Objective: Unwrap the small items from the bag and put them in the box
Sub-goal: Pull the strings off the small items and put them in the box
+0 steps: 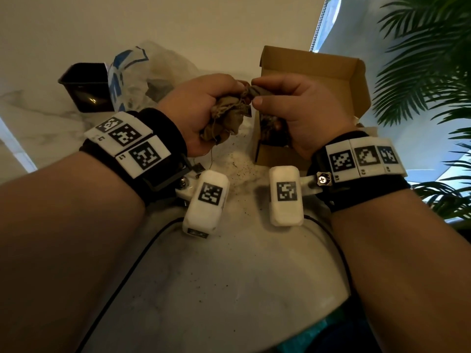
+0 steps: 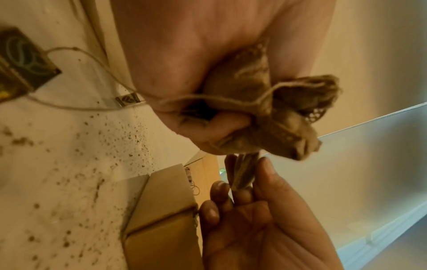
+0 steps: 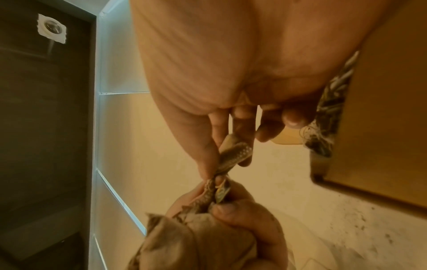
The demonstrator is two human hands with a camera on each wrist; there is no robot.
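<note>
**Pulling at a cloth bundle over the counter**

Sitting at far left on the marble counter (image 1: 51, 128) is a black tub (image 1: 85, 86), with a crumpled plastic bag (image 1: 135, 80) just beside it on the right. The left hand (image 1: 201, 110) is gripping a tan cloth bundle (image 1: 224, 118) tied with twine, fingers curled tight around it. A thin string (image 2: 97, 64) is hanging from the bundle with a small dark tag (image 2: 25, 60) at its end. Dark crumbs (image 1: 239, 169) are lying scattered on the counter below the hands. The right hand (image 1: 293, 113) is pinching a twisted end of the cloth (image 3: 233, 155) between thumb and fingertips, the other fingers loosely curled. Both hands are meeting in mid-air, touching at the cloth. Behind the right hand, a cardboard box (image 1: 331, 77) is standing open, lid raised, with some dark patterned items (image 1: 272, 131) already inside. Palm leaves (image 1: 428, 72) are showing at far right.
</note>
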